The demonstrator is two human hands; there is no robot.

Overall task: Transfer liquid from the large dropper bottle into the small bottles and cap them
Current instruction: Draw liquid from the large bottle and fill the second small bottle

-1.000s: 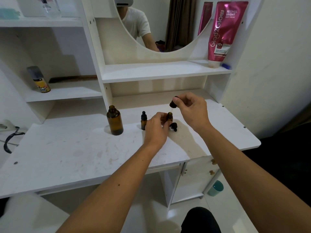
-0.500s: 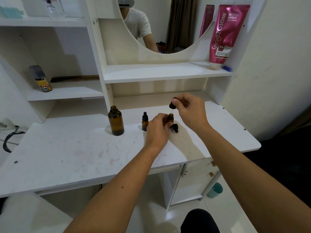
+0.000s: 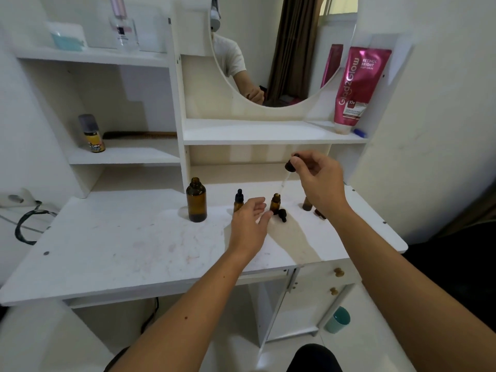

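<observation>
Both forearms bare to the frame edge, no sleeves seen, left hand [image 3: 251, 226] and right hand [image 3: 320, 181] ungloved, no rings or watch worn.

The near and left parts of the surface [image 3: 112, 248] lie open to a hand coming in from the front. Further back, the large open bottle [image 3: 196, 200], a capped small bottle [image 3: 238, 201], an uncapped small bottle [image 3: 275, 202] and a loose cap [image 3: 282, 214] stand close together, leaving narrow gaps. The shelf [image 3: 268, 131] overhangs them, limiting room above.
</observation>
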